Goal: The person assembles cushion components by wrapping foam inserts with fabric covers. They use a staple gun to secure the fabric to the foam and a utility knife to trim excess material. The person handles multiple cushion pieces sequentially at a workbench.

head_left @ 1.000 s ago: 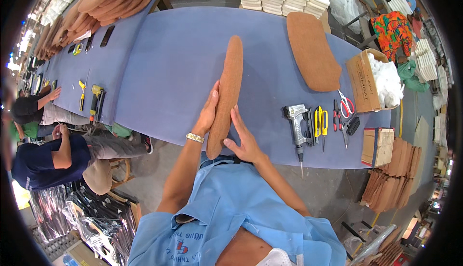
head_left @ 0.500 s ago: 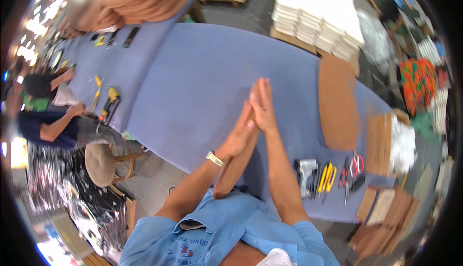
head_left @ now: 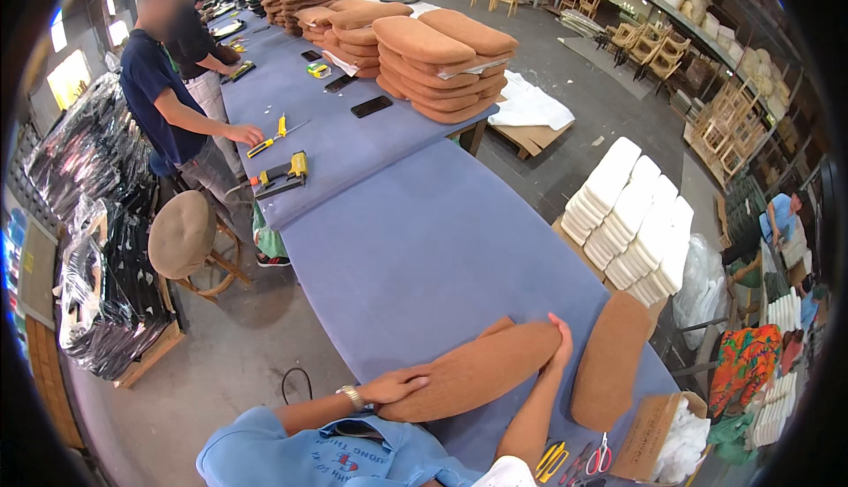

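A long brown fabric-covered cushion (head_left: 486, 370) lies slantwise before me, close to my shirt. My left hand (head_left: 397, 386), with a watch at its wrist, grips the near left end, fingers lying over the top. Around the rounded far right end curls my right hand (head_left: 560, 344), its thumb side partly hidden by the cushion. A brown edge pokes out behind the cushion; I cannot make out whether it belongs to it. A second brown cushion piece (head_left: 611, 359) lies on the blue-covered table (head_left: 397, 249), right of my right hand.
Yellow-handled snips (head_left: 552, 460) and red-handled scissors (head_left: 600, 456) lie near a cardboard box (head_left: 649, 438) with white stuffing. Brown cushions (head_left: 442, 67) are stacked on the far table, near a yellow-black staple gun (head_left: 287, 172). Co-workers stand left, beyond a stool (head_left: 183, 235). White pads (head_left: 629, 218) are piled right.
My hands were together, fingertips up, over the upright cushion; now they are apart at its two ends, and its broad face shows. The view has swung up toward the far tables.
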Demonstrator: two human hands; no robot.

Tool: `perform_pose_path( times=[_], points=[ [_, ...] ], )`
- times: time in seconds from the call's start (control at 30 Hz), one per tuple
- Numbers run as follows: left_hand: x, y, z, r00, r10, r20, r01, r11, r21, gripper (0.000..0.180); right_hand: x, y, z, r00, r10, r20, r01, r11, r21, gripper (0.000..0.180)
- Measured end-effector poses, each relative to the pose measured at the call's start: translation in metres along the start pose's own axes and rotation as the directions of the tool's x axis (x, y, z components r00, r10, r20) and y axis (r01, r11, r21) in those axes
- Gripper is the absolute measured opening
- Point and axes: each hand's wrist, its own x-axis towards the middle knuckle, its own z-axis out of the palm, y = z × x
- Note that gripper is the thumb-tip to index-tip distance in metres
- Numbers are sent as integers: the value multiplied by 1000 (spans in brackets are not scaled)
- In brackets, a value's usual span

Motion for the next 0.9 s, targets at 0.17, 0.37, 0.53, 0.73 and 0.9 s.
perform_pose_path(
  times=[0.17, 0.37, 0.53, 0.73, 0.9],
  points=[
    [-43, -55, 1, 945, -242, -219, 183, 949, -256, 68, -87, -13, -29, 981, -66, -185, 93, 985, 142, 55],
    [-40, -81, 18, 851, -157, -501, -69, 913, -402, 73, -169, -24, -48, 985, -123, -118, 144, 971, 192, 69],
    [-101, -50, -42, 762, -206, -614, -302, 725, -619, 75, -256, -50, 7, 978, -110, 176, 56, 956, 289, 61],
    [-167, -66, -77, 692, -453, -562, 57, 811, -582, 83, -254, -8, 25, 883, 337, 326, -295, 940, -172, 61],
    [-235, -129, -62, 491, -467, -735, -127, 796, -591, 79, -246, 31, 80, 831, 347, 434, -199, 915, -351, 61]
  ],
)
